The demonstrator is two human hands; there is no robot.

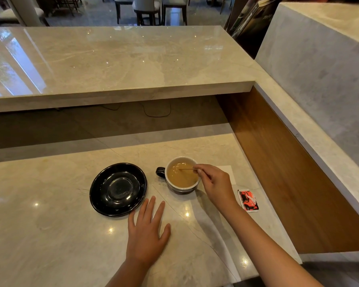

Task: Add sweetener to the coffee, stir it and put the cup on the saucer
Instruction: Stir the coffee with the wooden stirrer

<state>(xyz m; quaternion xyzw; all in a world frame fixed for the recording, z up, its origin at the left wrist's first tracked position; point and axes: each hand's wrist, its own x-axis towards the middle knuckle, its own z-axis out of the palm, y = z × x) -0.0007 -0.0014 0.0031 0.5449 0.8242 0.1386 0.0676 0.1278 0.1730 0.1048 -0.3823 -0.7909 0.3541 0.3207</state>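
Note:
A dark cup [182, 175] with a white inside holds light brown coffee and stands on the marble counter [50, 204], its handle pointing left. My right hand [214, 183] pinches a thin wooden stir stick [186, 169] whose tip dips into the coffee. Left of the cup lies a bare black saucer [118, 189]. My left hand [147, 230] rests flat on the counter with fingers spread, just in front of the saucer's right edge. A red and white sweetener packet [248, 200] lies on the counter to the right of my right wrist.
A white napkin [228, 172] lies partly under my right hand, behind the cup. A raised marble ledge [116, 63] runs across the back, with a wood-lined wall [288, 172] on the right. Chairs stand far beyond the ledge.

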